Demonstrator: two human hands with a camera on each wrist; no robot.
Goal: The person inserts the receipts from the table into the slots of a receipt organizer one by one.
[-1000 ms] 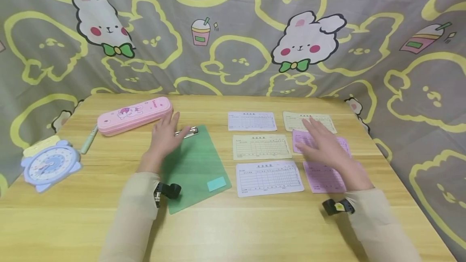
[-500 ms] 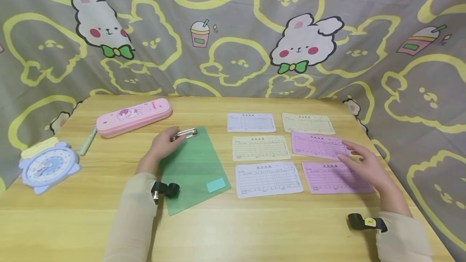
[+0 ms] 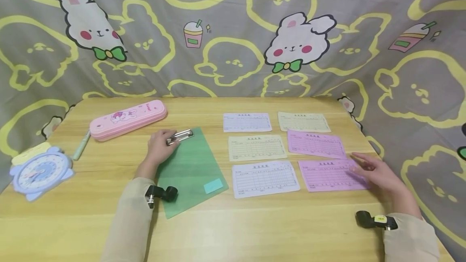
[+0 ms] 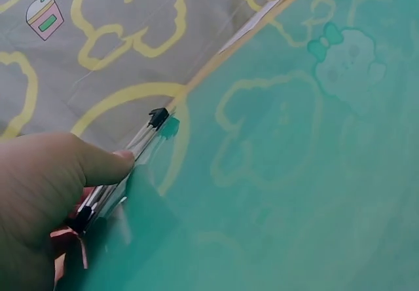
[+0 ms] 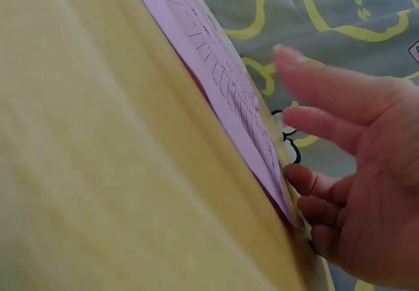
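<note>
From my end I have the left hand (image 3: 161,144) low over the clip end of the green clipboard (image 3: 193,173), wrist bent, thumb laid on the metal clip (image 3: 180,136) — a grasp, by the wrist view. Clipboard lies aslant on the tabletop (image 3: 269,229), left of middle, clip toward the far edge. Right hand (image 3: 380,175) poised by the right edge, thumb and index extended, other fingers loosely bent, holding nothing; fingertips over the right end of the lower purple slip (image 3: 324,176), contact I can't tell. Upper purple slip (image 3: 316,143) just beyond, toward the far right corner. Against a second ago: I then had both hands spread, the left above the clip, the right over the upper purple slip. Half a second ago the right fingertips were at that slip's right end; now they're off it, nearer the right edge — both slips keep their places.
</note>
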